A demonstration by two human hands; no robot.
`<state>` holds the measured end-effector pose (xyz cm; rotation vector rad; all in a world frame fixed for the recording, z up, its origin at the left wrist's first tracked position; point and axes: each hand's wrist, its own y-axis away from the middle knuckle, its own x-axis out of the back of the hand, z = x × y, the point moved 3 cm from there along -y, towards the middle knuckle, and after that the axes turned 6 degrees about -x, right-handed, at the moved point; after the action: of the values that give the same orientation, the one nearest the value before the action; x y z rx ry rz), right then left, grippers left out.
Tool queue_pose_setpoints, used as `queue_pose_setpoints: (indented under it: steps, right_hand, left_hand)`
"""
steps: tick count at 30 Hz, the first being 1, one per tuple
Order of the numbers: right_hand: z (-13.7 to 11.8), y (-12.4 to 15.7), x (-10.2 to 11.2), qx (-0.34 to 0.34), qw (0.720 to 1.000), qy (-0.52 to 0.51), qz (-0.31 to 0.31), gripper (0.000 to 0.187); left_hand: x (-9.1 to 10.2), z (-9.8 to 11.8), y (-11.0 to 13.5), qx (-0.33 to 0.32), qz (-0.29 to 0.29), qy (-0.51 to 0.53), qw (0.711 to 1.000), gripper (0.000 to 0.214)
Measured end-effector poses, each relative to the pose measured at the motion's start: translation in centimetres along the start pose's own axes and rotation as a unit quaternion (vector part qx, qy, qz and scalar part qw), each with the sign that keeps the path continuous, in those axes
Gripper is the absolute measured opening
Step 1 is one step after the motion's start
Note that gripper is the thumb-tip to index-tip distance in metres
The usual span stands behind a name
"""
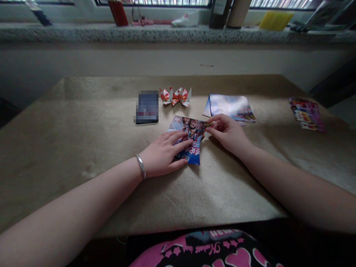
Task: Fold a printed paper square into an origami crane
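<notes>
A sheet of printed paper, blue with a picture and red-and-white lettering, lies on the table in front of me. My left hand rests flat on its left part with fingers spread, a silver bangle on the wrist. At the sheet's upper right corner, my right hand pinches the edge between thumb and fingers. The paper there looks slightly raised or folded; the exact fold is hidden by the fingers. Just beyond the sheet stand folded red-and-white paper cranes.
Left of the cranes lies a dark, blurred-out phone-like rectangle. A stack of printed sheets is behind my right hand. Colourful wrappers or papers lie at the far right. Beyond the table, a granite windowsill carries a red cylinder and a yellow item.
</notes>
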<state>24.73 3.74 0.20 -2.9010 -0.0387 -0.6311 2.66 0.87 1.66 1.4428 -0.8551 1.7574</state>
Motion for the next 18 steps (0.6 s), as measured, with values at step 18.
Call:
queue_pose_setpoints:
  steps: [18]
  right_hand:
    - [-2.0,0.9,-0.2,0.16,0.978,0.124,-0.054,0.019]
  left_hand:
    - [-0.1,-0.1,-0.3,-0.009,-0.009,-0.002,1.0,0.059]
